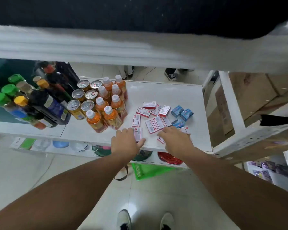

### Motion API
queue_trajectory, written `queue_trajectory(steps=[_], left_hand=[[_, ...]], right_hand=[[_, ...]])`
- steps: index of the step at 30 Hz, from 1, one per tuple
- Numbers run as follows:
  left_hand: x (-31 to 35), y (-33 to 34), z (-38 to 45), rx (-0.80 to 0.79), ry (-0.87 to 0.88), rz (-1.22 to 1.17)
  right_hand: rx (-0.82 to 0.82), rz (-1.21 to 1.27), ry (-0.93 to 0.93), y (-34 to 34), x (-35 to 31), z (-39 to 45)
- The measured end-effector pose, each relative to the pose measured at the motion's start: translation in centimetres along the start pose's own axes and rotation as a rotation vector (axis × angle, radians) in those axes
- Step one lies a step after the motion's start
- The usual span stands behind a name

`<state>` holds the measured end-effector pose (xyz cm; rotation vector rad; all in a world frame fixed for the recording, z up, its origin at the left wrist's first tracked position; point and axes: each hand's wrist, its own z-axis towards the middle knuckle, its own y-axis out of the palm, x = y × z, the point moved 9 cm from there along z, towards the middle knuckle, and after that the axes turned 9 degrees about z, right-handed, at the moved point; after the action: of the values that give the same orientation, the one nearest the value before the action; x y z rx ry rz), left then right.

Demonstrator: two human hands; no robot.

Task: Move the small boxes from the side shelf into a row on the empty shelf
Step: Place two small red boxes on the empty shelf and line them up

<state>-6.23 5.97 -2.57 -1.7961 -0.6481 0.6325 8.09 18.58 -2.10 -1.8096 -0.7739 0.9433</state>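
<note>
On the white shelf (165, 95), both hands reach among scattered small red-and-white cardboard boxes (154, 124).

Left hand (125, 142) lies flat on one box; right hand (175, 140) covers another, grip unclear. Best to pinch each box by its edges and lift it clear of the neighbours.

On the shelf (165, 92) I see the small boxes (156, 117) scattered over its right half, with the bottles (110, 103) grouped to their left and the cans (83, 98) left of those. My left hand (125, 141) rests on the box nearest the front edge, my right hand (175, 140) on boxes just beside it. Below the shelf lies a lower shelf with bowls (76, 146).
</note>
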Motion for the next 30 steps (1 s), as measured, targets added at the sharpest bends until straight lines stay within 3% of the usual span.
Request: queue_trajectory(steps=[8, 15, 20, 30], left_hand=[[0.2, 1.8, 1.1, 0.049, -0.089, -0.22], [-0.8, 0.2, -1.4, 0.079, 0.064, -0.226], [-0.9, -4.3, -4.2, 0.043, 0.145, -0.359], [0.6, -14.1, -9.5, 0.14, 0.347, -0.192]], right_hand=[[0.041, -0.191, -0.08, 0.8, -0.2, 1.4], [0.066, -0.034, 0.049, -1.3, 0.0, -0.7], [0.073, 0.026, 0.106, -4.5, 0.3, -4.6], [0.138, 0.029, 0.164, -12.4, -0.1, -11.4]])
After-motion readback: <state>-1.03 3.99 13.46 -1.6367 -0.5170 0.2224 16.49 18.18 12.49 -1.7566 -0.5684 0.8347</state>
